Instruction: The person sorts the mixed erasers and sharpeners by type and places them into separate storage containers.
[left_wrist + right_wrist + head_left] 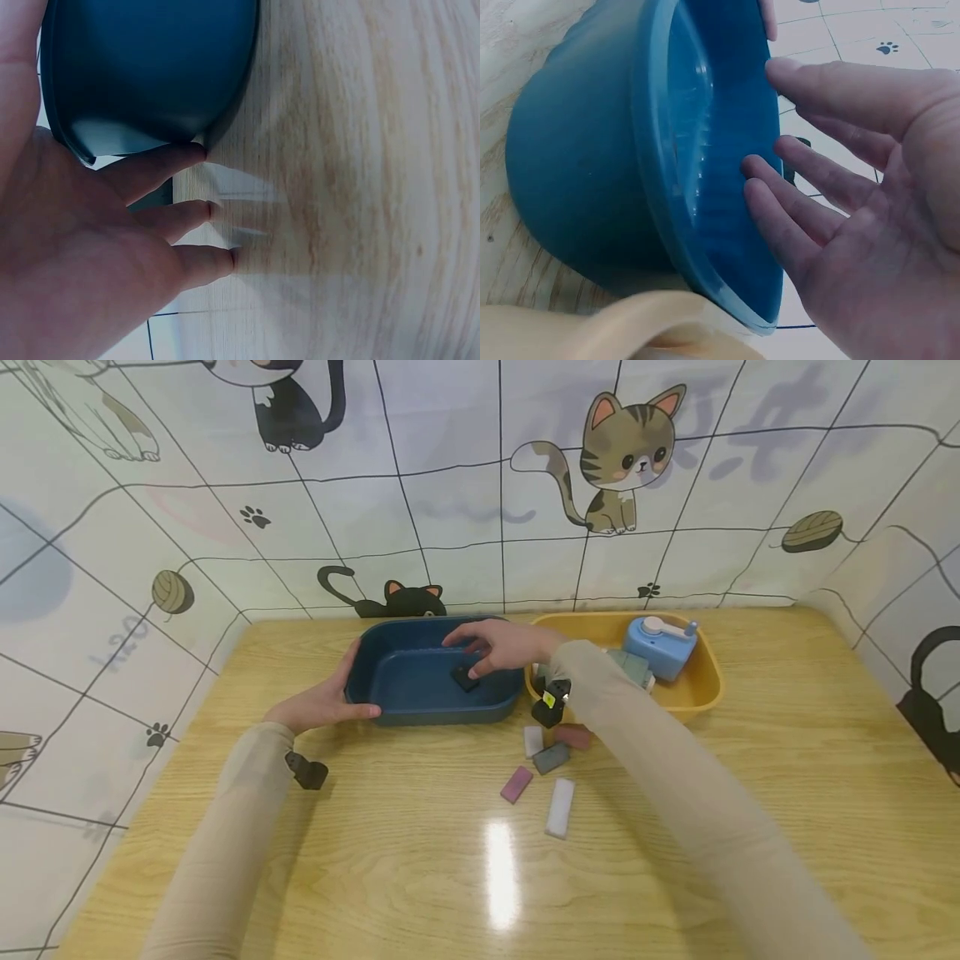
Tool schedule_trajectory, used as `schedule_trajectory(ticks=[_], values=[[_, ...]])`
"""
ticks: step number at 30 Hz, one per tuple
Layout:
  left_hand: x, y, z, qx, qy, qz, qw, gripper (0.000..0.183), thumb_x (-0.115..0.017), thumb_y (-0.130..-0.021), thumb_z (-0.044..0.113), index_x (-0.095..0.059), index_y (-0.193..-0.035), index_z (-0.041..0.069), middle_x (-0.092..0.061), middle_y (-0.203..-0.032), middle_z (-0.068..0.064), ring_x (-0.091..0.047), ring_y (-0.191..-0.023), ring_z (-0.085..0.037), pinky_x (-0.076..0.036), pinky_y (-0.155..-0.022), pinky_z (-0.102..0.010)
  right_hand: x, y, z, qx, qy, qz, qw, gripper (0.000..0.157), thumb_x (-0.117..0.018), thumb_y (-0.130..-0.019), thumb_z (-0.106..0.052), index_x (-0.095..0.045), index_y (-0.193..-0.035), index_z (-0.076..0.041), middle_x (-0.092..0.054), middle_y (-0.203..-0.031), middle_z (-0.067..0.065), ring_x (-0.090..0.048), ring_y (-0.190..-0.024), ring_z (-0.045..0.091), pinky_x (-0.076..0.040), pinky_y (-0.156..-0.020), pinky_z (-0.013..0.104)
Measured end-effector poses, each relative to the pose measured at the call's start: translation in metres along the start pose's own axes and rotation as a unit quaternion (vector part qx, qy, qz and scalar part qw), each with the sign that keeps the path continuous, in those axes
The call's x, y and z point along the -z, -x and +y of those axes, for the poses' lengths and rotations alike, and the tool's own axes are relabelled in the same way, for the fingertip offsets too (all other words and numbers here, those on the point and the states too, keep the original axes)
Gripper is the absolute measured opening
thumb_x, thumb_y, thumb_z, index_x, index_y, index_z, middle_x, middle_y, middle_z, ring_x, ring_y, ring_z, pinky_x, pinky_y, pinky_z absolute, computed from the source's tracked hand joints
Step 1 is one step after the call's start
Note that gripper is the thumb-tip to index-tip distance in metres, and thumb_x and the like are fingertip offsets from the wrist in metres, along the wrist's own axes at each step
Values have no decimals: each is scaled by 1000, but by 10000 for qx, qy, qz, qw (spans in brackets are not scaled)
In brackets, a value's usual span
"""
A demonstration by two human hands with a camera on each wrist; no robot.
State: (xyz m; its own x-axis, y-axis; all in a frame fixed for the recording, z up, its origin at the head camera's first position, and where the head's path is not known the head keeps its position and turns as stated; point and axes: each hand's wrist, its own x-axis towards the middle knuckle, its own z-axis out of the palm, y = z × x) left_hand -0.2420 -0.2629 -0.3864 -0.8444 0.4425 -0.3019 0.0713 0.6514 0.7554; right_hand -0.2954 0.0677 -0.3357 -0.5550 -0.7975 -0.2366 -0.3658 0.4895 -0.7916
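Observation:
A dark blue plastic bin (pixel 405 717) stands on the table before the back wall. My left hand (pixel 322 700) is spread around its left end, thumb along the front corner. In the left wrist view, the extended fingers (pixel 196 264) reach down to the wood beside the bin. My right hand (pixel 510 645) hovers over the bin's right half, reaching in from the right. Its fingers (pixel 780 225) are loosely bent and apart, holding nothing in the right wrist view. A small black object (pixel 463 680) lies on the bin floor below that hand.
A yellow bin (pixel 705 693), holding a light blue device with a crank (pixel 660 647) and grey-green pieces (pixel 630 667), stands to the right under the right sleeve. In front lie small blocks: white (pixel 560 808), mauve (pixel 517 785), grey (pixel 551 758), reddish (pixel 573 737).

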Motion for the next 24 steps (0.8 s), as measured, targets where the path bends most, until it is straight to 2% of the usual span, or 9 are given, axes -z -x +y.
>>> schedule_trajectory(ticks=[6, 11, 16, 24], values=[[0, 1, 2, 40, -15, -4, 10000, 114, -72, -87, 38, 25, -148, 38, 20, -158, -8, 5, -143, -37, -11, -110, -59, -1, 7, -1, 156, 131, 62, 9998, 58, -63, -95, -15, -39, -146, -5, -37, -149, 10, -39, -134, 30, -35, -106, 38], [0, 2, 3, 91, -28, -17, 10000, 114, -71, -88, 38, 26, -148, 37, 21, -158, -7, 5, -143, -37, -11, -110, -59, -3, 12, -1, 118, 100, 69, 9999, 59, -65, -94, -23, -40, -146, -8, -39, -148, 8, -41, -132, 28, -37, -103, 36], [0, 3, 4, 116, -70, 1, 9999, 114, -71, -88, 38, 25, -149, 35, 19, -158, -7, 2, -143, -38, -12, -110, -60, -6, 17, -1, 90, -97, 7, 9999, 59, -67, -92, -24, -43, -144, -10, -41, -147, 5, -42, -131, 28, -39, -101, 35], [0, 3, 4, 115, -91, 12, 9999, 115, -72, -87, 39, 25, -148, 36, 18, -158, -7, 0, -143, -39, -13, -109, -60, -13, 25, -2, 504, -135, -17, 9986, 50, -63, -95, -21, -48, -139, -3, -48, -140, 10, -46, -126, 28, -38, -102, 34]])
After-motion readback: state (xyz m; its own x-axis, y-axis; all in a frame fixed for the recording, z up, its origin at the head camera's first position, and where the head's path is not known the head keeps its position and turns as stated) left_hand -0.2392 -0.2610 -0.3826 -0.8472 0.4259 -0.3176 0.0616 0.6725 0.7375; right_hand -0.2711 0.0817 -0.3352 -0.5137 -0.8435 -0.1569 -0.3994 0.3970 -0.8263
